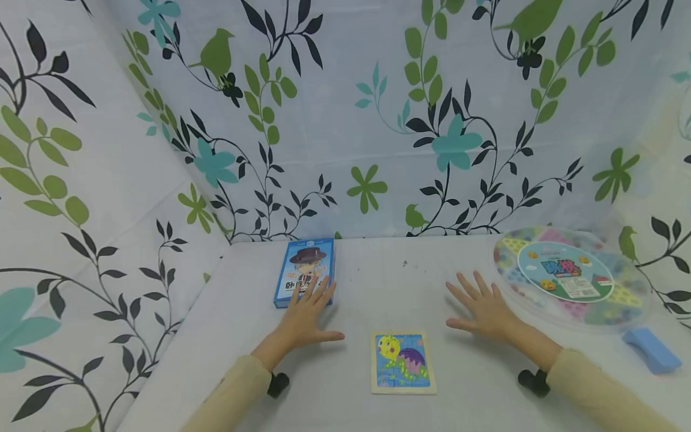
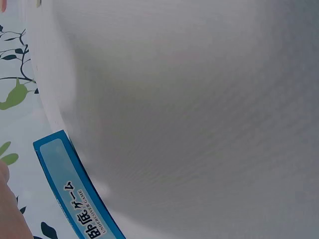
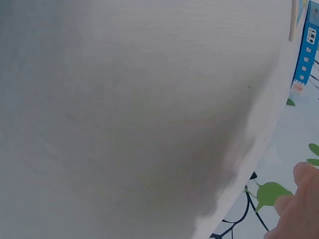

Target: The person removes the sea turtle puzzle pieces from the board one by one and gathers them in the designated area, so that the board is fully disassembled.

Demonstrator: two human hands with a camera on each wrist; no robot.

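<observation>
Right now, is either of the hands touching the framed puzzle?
Apart. The head view shows white tabletop between the puzzle and both left hand and right hand.

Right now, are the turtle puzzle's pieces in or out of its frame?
In: in the head view, the turtle puzzle shows a whole picture filling its pale frame, with no gap visible.

1. Near the table's (image 1: 388,288) far left corner, a blue box (image 1: 303,267) is showing "卧底ゲーム" and "UNDERCOVER GAME".
2. Near the far right corner, a round case (image 1: 627,297) is carrying a label (image 1: 565,271), its characters blurred.
</observation>
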